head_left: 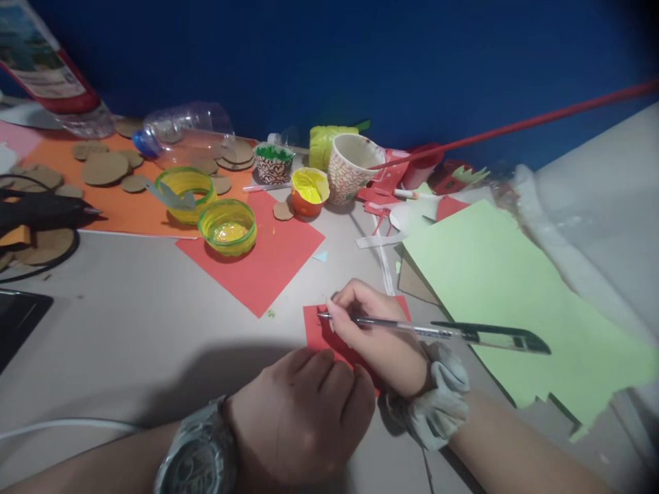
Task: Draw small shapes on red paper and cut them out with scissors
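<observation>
A black-capped pen (406, 325) is pinched in my right hand (375, 329), its tip touching the upper left of a small piece of red paper (315, 329). Its cap end points to the right. My left hand (309, 412), with a grey watch at the wrist, lies curled on the lower part of the same paper and holds it against the table. The left thumb and fingertips are hidden. A grey-green scrunchie (437, 401) circles my right wrist.
Ahead lie a larger red sheet (272, 261) and two yellow-green rings (226, 226). Behind stand a patterned paper cup (350, 168) with a red stick and a small pot of yellow paint (310, 192). Torn green paper (494, 274) lies right; a glue gun (41, 213) is left.
</observation>
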